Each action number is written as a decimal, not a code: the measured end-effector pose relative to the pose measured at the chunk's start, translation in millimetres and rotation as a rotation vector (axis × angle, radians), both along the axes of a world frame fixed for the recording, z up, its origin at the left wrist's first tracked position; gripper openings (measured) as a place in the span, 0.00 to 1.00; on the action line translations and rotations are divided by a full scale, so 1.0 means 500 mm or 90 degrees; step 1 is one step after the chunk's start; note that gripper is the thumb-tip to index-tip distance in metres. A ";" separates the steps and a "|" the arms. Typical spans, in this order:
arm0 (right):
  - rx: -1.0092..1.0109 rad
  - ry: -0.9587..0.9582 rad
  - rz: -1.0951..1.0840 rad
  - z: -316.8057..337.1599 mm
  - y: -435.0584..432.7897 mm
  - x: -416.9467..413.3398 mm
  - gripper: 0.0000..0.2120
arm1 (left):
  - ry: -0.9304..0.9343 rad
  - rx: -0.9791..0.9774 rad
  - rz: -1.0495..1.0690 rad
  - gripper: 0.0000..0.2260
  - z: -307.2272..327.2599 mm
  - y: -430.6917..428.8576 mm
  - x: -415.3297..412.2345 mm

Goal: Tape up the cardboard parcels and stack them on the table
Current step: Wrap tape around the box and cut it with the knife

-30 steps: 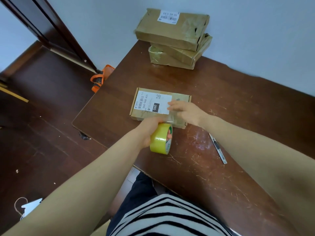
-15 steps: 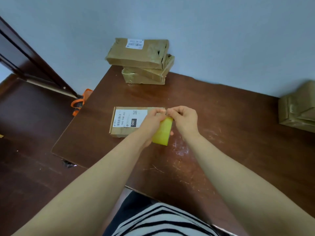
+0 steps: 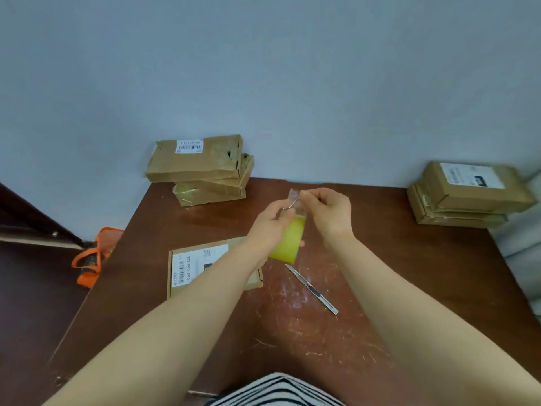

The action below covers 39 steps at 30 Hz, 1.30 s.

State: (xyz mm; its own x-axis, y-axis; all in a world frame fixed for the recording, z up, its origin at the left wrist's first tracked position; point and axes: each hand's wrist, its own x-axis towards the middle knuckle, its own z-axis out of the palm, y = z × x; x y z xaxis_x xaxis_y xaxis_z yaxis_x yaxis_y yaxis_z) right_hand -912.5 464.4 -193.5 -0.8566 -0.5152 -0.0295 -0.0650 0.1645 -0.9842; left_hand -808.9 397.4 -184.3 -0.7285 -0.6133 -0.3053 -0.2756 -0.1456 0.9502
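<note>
Hands [image 3: 298, 218] hold tape roll [image 3: 288, 240] above table [image 3: 380, 288].

L hand [image 3: 268, 227] grips tape roll [image 3: 288, 240]; R hand [image 3: 329, 213] pinches tape end [image 3: 294, 197]; both forearms stretched fwd.

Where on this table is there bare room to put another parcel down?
Bare tabletop lies along the wall between the left stack and the right stack, and in front of the right stack, right of the knife. It is crowded around the flat parcel and knife, front centre.
</note>
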 end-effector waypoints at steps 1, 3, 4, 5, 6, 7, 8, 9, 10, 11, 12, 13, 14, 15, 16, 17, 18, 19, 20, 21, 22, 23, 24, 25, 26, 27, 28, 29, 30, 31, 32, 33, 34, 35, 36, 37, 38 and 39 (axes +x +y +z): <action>-0.011 -0.007 0.014 0.011 -0.001 -0.004 0.10 | -0.008 -0.014 -0.012 0.10 0.005 -0.005 -0.002; -0.010 -0.009 0.044 0.029 -0.003 -0.007 0.08 | -0.027 -0.023 -0.013 0.10 0.017 -0.018 -0.009; 0.002 -0.003 0.056 0.035 -0.003 -0.006 0.08 | -0.030 -0.025 0.002 0.09 0.025 -0.025 -0.013; 0.013 0.003 0.068 0.041 -0.002 -0.006 0.07 | -0.016 -0.039 0.020 0.09 0.036 -0.033 -0.017; 0.021 0.007 0.079 0.046 0.000 -0.003 0.07 | 0.006 -0.065 0.029 0.08 0.047 -0.040 -0.020; 0.026 0.013 0.084 0.051 0.003 -0.001 0.07 | 0.025 -0.104 0.022 0.08 0.059 -0.045 -0.023; 0.027 0.022 0.082 0.056 0.005 0.000 0.07 | 0.037 -0.144 0.005 0.07 0.069 -0.049 -0.027; 0.026 0.029 0.076 0.063 0.008 0.001 0.08 | 0.043 -0.175 -0.011 0.07 0.077 -0.052 -0.028; 0.022 0.035 0.069 0.070 0.009 0.001 0.08 | 0.047 -0.199 -0.022 0.07 0.082 -0.053 -0.030; 0.014 0.035 0.064 0.079 0.011 0.001 0.09 | 0.058 -0.216 -0.026 0.06 0.085 -0.055 -0.033; 0.003 0.031 0.058 0.088 0.014 -0.001 0.09 | 0.073 -0.226 -0.025 0.06 0.087 -0.058 -0.036; -0.008 0.025 0.050 0.096 0.017 -0.004 0.09 | 0.087 -0.231 -0.020 0.05 0.090 -0.059 -0.041; -0.020 0.014 0.044 0.102 0.022 -0.008 0.08 | 0.098 -0.236 -0.018 0.04 0.093 -0.059 -0.044; -0.040 -0.013 0.043 0.106 0.027 -0.012 0.07 | 0.105 -0.246 -0.019 0.04 0.097 -0.058 -0.050; -0.072 -0.062 0.047 0.107 0.034 -0.015 0.07 | 0.109 -0.263 -0.025 0.03 0.100 -0.056 -0.055; -0.119 -0.140 0.056 0.106 0.041 -0.017 0.06 | 0.107 -0.288 -0.035 0.02 0.102 -0.053 -0.060; -0.177 -0.230 0.058 0.103 0.048 -0.017 0.07 | 0.104 -0.316 -0.044 0.02 0.104 -0.049 -0.063; -0.237 -0.317 0.041 0.099 0.055 -0.018 0.09 | 0.102 -0.336 -0.042 0.02 0.105 -0.045 -0.065; -0.287 -0.385 -0.004 0.093 0.061 -0.022 0.10 | 0.102 -0.339 -0.030 0.02 0.105 -0.043 -0.068; -0.310 -0.415 -0.070 0.088 0.069 -0.026 0.09 | 0.103 -0.322 -0.014 0.02 0.103 -0.044 -0.069; -0.283 -0.398 -0.140 0.083 0.077 -0.029 0.06 | 0.104 -0.294 0.000 0.02 0.102 -0.046 -0.068; -0.220 -0.352 -0.186 0.077 0.086 -0.027 0.04 | 0.106 -0.257 0.010 0.02 0.101 -0.046 -0.067; -0.157 -0.290 -0.196 0.070 0.092 -0.023 0.05 | 0.110 -0.216 0.015 0.02 0.100 -0.046 -0.066; -0.113 -0.228 -0.176 0.064 0.094 -0.011 0.07 | 0.113 -0.180 0.015 0.02 0.100 -0.043 -0.066; -0.088 -0.174 -0.145 0.058 0.093 0.004 0.09 | 0.115 -0.155 0.012 0.03 0.099 -0.038 -0.067; -0.070 -0.135 -0.108 0.054 0.089 0.023 0.11 | 0.115 -0.140 0.010 0.03 0.097 -0.031 -0.069; -0.052 -0.111 -0.072 0.048 0.086 0.039 0.13 | 0.111 -0.134 0.010 0.03 0.094 -0.025 -0.070; -0.031 -0.101 -0.044 0.043 0.081 0.051 0.18 | 0.103 -0.137 0.014 0.03 0.091 -0.021 -0.072; -0.012 -0.095 -0.025 0.037 0.076 0.056 0.24 | 0.095 -0.141 0.021 0.03 0.090 -0.020 -0.072; 0.005 -0.085 -0.018 0.033 0.071 0.059 0.30 | 0.091 -0.140 0.027 0.02 0.089 -0.022 -0.071; 0.018 -0.070 -0.019 0.029 0.065 0.059 0.34 | 0.092 -0.131 0.029 0.02 0.089 -0.025 -0.069; 0.032 -0.047 -0.024 0.028 0.058 0.058 0.36 | 0.097 -0.118 0.028 0.02 0.090 -0.028 -0.066; 0.051 -0.019 -0.032 0.029 0.051 0.058 0.39 | 0.101 -0.105 0.026 0.02 0.091 -0.031 -0.063; 0.064 0.004 -0.036 0.031 0.045 0.059 0.41 | 0.100 -0.094 0.023 0.03 0.092 -0.032 -0.060; 0.061 0.016 -0.034 0.034 0.041 0.060 0.43 | 0.098 -0.086 0.019 0.04 0.094 -0.033 -0.057; 0.046 0.009 -0.024 0.035 0.038 0.059 0.43 | 0.097 -0.081 0.011 0.07 0.095 -0.033 -0.056; 0.025 -0.013 -0.006 0.036 0.035 0.057 0.43 | 0.096 -0.073 0.002 0.10 0.095 -0.033 -0.054; 0.004 -0.037 0.014 0.036 0.035 0.056 0.42 | 0.094 -0.060 -0.003 0.11 0.095 -0.032 -0.052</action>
State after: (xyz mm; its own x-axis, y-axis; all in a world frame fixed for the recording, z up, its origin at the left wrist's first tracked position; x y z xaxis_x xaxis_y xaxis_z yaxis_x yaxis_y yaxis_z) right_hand -884.3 481.7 -175.4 -0.8420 -0.5331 -0.0821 -0.0116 0.1700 -0.9854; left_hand -835.0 381.1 -136.7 -0.7642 -0.6306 -0.1355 -0.1321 -0.0526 0.9898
